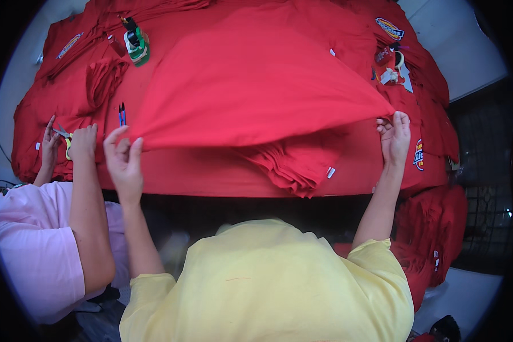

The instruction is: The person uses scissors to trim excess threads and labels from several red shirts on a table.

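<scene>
I hold a large red garment [256, 91] lifted and stretched over the table. My left hand [123, 157] pinches its near left corner. My right hand [394, 137] grips its near right corner at the same height. The cloth billows up between my hands and hides much of the table behind it. Under it, near the front edge, lies a stack of folded red garments [293, 165] with a small white tag.
The table [222, 176] is covered in red cloth and piles. A person in pink at my left holds yellow-handled snips [67, 139] over red fabric. Blue snips [121, 114], a green-and-white bottle [137, 45] and a tape roll [394, 61] lie about. More red garments [433, 233] hang at right.
</scene>
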Demonstrator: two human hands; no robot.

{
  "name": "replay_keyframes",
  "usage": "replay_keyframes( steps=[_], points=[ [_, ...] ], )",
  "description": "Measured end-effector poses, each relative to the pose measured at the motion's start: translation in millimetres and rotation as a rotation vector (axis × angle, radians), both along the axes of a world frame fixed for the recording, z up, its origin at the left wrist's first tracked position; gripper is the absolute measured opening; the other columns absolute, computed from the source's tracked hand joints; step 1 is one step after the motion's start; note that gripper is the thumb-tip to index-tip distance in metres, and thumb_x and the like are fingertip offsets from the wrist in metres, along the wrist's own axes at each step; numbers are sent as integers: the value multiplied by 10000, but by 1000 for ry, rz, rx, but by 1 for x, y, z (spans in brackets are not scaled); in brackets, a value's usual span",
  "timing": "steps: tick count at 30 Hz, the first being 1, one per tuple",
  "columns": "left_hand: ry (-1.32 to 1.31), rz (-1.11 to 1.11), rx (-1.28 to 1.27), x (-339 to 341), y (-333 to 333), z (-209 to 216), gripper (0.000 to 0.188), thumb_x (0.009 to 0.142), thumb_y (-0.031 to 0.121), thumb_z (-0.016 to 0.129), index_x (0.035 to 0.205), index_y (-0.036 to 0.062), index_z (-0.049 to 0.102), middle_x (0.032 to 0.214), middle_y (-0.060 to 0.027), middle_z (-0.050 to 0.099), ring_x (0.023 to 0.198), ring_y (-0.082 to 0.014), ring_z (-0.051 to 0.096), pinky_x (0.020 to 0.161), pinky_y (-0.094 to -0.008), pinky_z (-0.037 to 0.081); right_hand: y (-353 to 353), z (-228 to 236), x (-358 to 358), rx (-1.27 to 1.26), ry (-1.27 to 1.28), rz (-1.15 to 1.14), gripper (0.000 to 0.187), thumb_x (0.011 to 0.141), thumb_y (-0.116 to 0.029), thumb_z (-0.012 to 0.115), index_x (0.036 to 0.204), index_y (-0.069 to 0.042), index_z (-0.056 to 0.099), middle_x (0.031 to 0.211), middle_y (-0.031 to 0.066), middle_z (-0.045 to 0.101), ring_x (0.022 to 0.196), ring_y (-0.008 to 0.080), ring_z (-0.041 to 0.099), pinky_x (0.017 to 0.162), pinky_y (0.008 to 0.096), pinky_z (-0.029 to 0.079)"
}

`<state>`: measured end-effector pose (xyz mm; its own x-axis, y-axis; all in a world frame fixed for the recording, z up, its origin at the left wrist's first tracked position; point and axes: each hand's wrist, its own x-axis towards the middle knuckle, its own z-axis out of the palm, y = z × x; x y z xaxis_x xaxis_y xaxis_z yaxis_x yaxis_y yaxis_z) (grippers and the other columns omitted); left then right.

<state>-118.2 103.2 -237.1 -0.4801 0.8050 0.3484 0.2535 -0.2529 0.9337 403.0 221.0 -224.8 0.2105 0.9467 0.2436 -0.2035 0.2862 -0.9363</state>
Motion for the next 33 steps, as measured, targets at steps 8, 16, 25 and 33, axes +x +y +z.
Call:
replay_keyframes(
  steps=[8,16,25,33],
  points=[
    [-508,-13,717,-45,-37,135,256,946,226,517,1029,-5,590,975,-108,622,933,-208,602,901,-358,464,-13,146,89,516,548,309,218,984,-137,424,1007,30,563,1034,142,636,895,200,633,786,314,547],
    [-154,-166,281,-34,75,111,247,894,58,575,1134,-4,573,1035,-81,642,891,-121,630,793,-242,505,96,160,52,143,134,76,154,934,-96,518,987,47,540,975,142,598,936,283,630,805,367,569],
    [580,-55,-304,20,157,-52,593,852,350,642,1293,-6,468,1302,-225,486,1206,-321,480,995,-376,390,125,-34,-72,78,-895,-92,326,887,-201,576,1181,-72,522,1251,150,500,1199,293,487,959,390,399],
    [1191,94,-339,59,101,-117,522,940,392,450,1402,158,384,1494,-38,283,1395,-287,196,1106,-543,151,41,-125,-84,45,-1407,-145,424,916,-232,505,1291,-38,463,1438,158,347,1375,297,252,1096,575,105]
  ],
)
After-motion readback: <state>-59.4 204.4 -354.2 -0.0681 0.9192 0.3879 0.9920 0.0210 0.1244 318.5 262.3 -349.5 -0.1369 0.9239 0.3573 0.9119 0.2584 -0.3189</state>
